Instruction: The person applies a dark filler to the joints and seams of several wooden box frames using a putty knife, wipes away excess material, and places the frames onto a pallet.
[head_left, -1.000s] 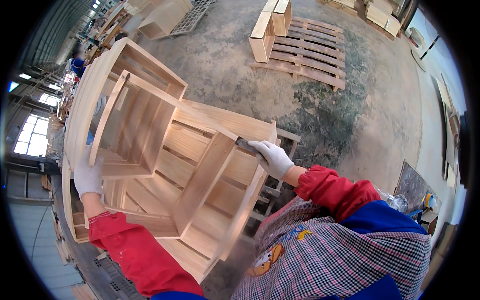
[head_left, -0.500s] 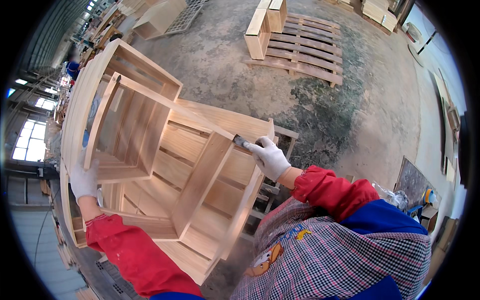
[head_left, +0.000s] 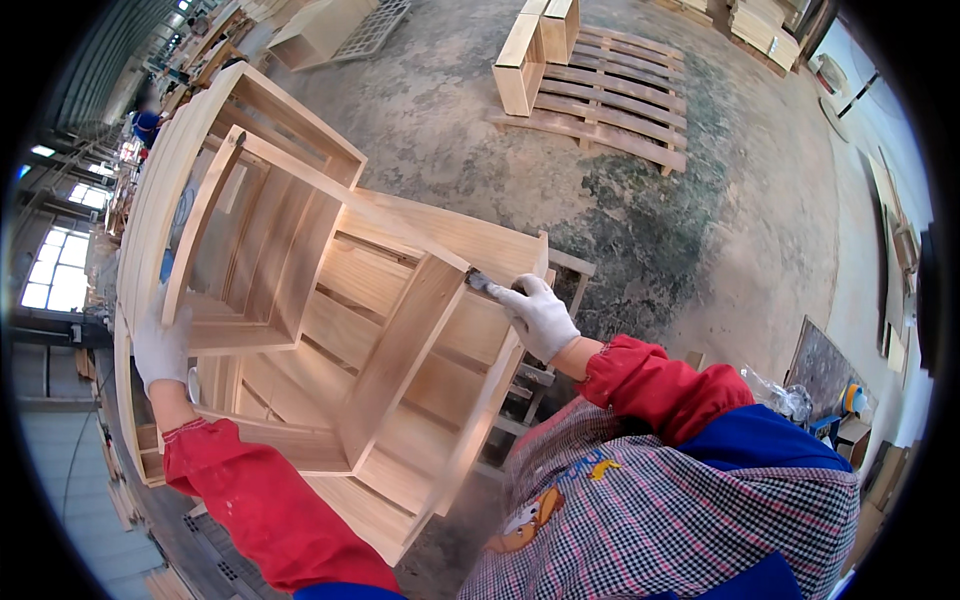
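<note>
A pale wooden drawer frame (head_left: pixel 398 350) lies tilted across a larger slatted wooden cabinet (head_left: pixel 500 235). My left hand (head_left: pixel 162 345), in a white glove, grips the curved near-left board of the frame; its fingertips are partly hidden by the wood. At the frame's right corner, my gloved right hand (head_left: pixel 542 315) is closed on a small dark-tipped flat tool (head_left: pixel 480 283). The tool's tip touches or nearly touches that corner; its exact kind cannot be made out. A dark mark shows on the frame's far corner.
Beyond the cabinet, wooden boxes (head_left: pixel 518 78) stand on a slatted pallet (head_left: pixel 615 100). Another pale box (head_left: pixel 315 35) sits at the far left. Boards lean along the right wall, and a dark panel (head_left: pixel 825 365) stands at right. A person in blue (head_left: pixel 147 125) is far off.
My left hand and the left end of the wood have shifted slightly left and up in the picture. The right hand keeps the tool at the same corner.
</note>
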